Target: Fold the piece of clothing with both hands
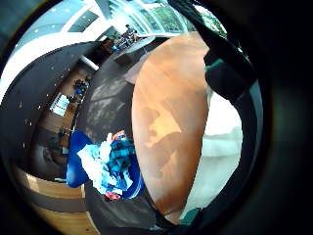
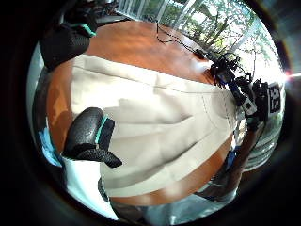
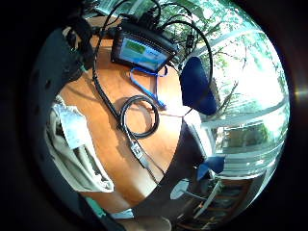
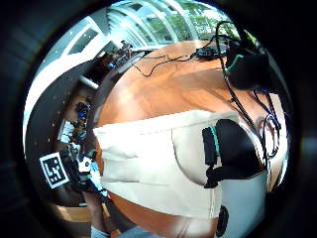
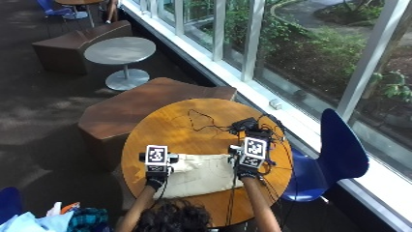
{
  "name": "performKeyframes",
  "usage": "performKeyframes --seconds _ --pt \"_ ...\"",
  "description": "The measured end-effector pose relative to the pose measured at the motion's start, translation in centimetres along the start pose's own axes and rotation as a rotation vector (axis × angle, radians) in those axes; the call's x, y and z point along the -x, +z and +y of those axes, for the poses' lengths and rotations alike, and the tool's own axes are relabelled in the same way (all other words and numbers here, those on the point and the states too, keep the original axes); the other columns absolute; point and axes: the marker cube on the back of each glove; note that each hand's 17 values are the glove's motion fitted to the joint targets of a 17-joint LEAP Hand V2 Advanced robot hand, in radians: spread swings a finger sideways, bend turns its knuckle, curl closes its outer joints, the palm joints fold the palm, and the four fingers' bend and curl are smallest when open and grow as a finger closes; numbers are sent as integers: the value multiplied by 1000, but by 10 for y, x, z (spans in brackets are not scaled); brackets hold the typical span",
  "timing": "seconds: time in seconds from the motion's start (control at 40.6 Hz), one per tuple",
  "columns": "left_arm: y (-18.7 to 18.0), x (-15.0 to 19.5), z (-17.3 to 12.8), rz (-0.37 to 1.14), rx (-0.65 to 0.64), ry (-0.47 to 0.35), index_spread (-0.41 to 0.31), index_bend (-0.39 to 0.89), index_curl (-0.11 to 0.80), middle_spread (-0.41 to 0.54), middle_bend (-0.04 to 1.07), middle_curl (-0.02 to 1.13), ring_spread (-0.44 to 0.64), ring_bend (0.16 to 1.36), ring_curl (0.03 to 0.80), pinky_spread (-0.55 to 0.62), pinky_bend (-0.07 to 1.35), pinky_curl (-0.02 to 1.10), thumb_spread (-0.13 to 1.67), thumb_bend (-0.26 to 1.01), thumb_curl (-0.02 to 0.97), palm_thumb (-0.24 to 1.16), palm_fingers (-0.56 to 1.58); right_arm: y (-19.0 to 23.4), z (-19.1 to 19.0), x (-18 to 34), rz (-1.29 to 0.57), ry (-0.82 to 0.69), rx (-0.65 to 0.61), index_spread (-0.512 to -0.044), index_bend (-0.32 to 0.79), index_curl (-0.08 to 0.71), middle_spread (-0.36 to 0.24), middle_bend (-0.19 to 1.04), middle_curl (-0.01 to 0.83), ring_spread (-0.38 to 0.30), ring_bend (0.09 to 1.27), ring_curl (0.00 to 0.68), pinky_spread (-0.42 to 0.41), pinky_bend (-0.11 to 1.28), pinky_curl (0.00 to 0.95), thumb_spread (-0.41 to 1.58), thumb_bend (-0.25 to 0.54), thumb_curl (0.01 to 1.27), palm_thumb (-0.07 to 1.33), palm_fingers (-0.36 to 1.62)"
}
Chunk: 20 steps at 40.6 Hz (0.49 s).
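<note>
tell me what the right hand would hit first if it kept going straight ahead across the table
Probably the dark device and its tangle of cables just beyond the right hand, which rests at the cream garment's edge on the round table. Depth is hard to judge.

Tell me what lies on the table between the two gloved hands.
In the outside view, the cream garment spans the round wooden table between the left hand and the right hand.
</note>
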Motion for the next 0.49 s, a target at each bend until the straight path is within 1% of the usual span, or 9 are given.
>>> performKeyframes --seconds 0.099,0.222,0.246,0.296,0.32,0.394,0.419,0.468,0.493 --pt "-10 -2 33 -17 -31 35 -226 162 398 -254 251 459 -239 487 385 -107 338 446 1070 -59 373 639 771 -14 51 -21 -134 137 -86 -316 184 411 -220 269 426 -203 415 386 -107 370 385 1083 -17 382 840 922" --pt "-16 -13 74 61 32 84 -216 161 399 -236 206 440 -190 455 367 -41 293 431 1097 -50 352 550 762 -9 108 -34 -302 276 -81 -307 130 391 -175 201 411 -149 390 378 -63 385 385 1130 -37 377 777 894" --pt "-16 -15 82 80 59 89 -219 172 402 -233 196 435 -181 446 362 -29 280 425 1120 -51 343 526 766 -6 116 -36 -306 304 -68 -291 14 353 -132 171 404 -115 432 389 -52 441 400 1145 -91 354 667 838" --pt "-12 -19 95 121 124 95 -210 160 401 -220 208 438 -134 397 348 11 265 421 1169 -61 319 454 719 2 131 -41 -290 358 -26 -278 -31 320 -92 151 396 -92 501 408 -37 493 413 1157 -95 338 580 805" --pt "-6 -22 100 138 162 95 -198 154 401 -182 131 418 -97 395 354 28 299 435 1193 -85 297 380 631 7 138 -42 -275 379 5 -275 -53 299 -77 148 392 -87 546 418 -36 513 417 1163 -92 331 543 795" --pt "17 -27 107 148 292 90 -176 123 391 -132 111 412 -35 409 368 67 364 459 1237 -91 256 235 533 22 151 -38 -234 407 99 -282 -96 233 -40 142 379 -94 656 439 -50 597 438 1174 -64 324 485 796" --pt "24 -28 108 138 326 88 -171 122 388 -122 111 404 -22 414 365 81 377 460 1245 -85 246 199 522 26 151 -35 -230 406 119 -295 -116 205 -32 138 374 -102 700 447 -80 643 450 1177 -57 323 473 812" --pt "36 -29 108 116 369 89 -164 130 383 -106 120 388 1 421 359 99 391 458 1263 -65 234 155 517 31 149 -30 -238 397 139 -303 -90 172 -18 153 371 -108 740 449 -92 670 452 1184 -45 322 454 798" --pt "41 -30 108 108 380 92 -162 141 381 -96 122 380 25 398 347 114 399 456 1268 -60 227 132 482 33 148 -28 -248 393 142 -315 -101 153 -15 161 371 -123 785 466 -113 702 466 1186 -30 325 466 816"
